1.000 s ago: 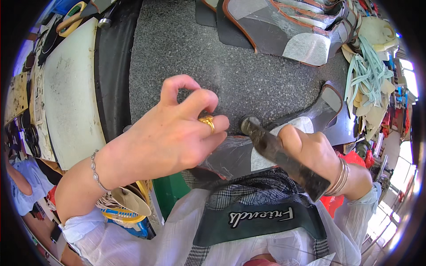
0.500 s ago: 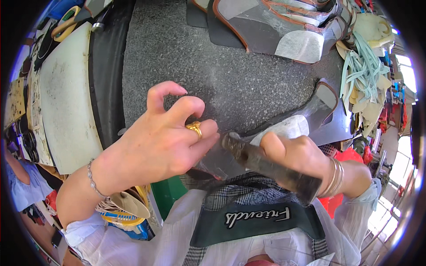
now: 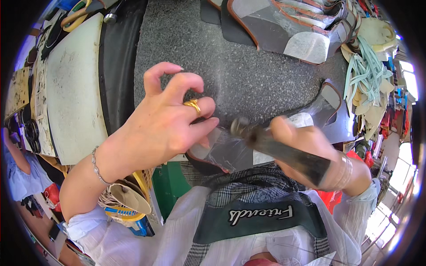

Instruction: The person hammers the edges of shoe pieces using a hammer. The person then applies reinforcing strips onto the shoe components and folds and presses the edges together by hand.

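A grey shoe upper [image 3: 233, 153] with brown edging and pale patches lies along the near edge of a speckled dark stone slab [image 3: 248, 75]. My left hand [image 3: 166, 115], wearing a gold ring, has its index finger and thumb closed at the upper's left edge. Its other fingers are curled and raised. A dark hammer [image 3: 288, 155] is gripped by my right hand [image 3: 306, 137]. The rounded metal end points left, over the upper and close to my left fingertips. Motion blurs the hammer and right hand, and the fingers' wrap around it is partly hidden.
Similar uppers [image 3: 284, 26] are stacked at the slab's far right. Beyond its right edge hang light-blue strips [image 3: 368, 73] and cream scraps. Left of the slab stand a white board [image 3: 73, 88] and a tape roll [image 3: 73, 20]. Another person's arm [image 3: 17, 153] shows at far left.
My left hand has shifted slightly away from my body. The hammer and right hand have moved a little right and upward in the picture, uncovering more of the upper.
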The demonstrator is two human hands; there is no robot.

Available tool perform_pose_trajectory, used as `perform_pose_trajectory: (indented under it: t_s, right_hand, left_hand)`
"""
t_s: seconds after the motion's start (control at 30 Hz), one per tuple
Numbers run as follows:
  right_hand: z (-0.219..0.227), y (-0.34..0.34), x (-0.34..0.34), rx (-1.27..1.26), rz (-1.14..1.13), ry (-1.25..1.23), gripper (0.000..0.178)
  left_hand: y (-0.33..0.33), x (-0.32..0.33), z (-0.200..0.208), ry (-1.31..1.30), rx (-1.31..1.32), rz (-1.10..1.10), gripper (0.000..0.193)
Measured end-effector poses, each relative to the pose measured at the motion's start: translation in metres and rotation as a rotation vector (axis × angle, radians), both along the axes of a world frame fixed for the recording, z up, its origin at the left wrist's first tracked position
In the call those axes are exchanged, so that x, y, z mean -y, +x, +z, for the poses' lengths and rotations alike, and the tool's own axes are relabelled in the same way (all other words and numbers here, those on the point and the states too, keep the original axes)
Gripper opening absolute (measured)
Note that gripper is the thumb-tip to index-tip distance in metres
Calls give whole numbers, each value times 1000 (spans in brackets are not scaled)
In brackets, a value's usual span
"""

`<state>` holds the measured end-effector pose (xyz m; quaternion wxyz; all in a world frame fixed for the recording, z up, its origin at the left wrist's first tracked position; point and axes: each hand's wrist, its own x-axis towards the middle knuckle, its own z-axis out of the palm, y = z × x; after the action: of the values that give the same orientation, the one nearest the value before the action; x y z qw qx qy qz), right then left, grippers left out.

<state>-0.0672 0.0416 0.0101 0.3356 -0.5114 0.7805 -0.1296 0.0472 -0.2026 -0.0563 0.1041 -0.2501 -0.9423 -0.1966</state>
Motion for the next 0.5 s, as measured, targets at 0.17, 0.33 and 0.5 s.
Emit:
perform_pose_trajectory:
  t_s: [0.17, 0.33, 0.5]
  right_hand:
    - [-6, 1, 13, 21, 9, -29, 26]
    - [-10, -9, 14, -21, 120, -173, 36]
    - [-2, -10, 26, 76, 139, -145, 37]
  left_hand:
    - [10, -4, -1, -105, -89, -34, 29]
    - [38, -12, 5, -96, -74, 99, 27]
    - [45, -18, 4, -138, -97, 181, 27]
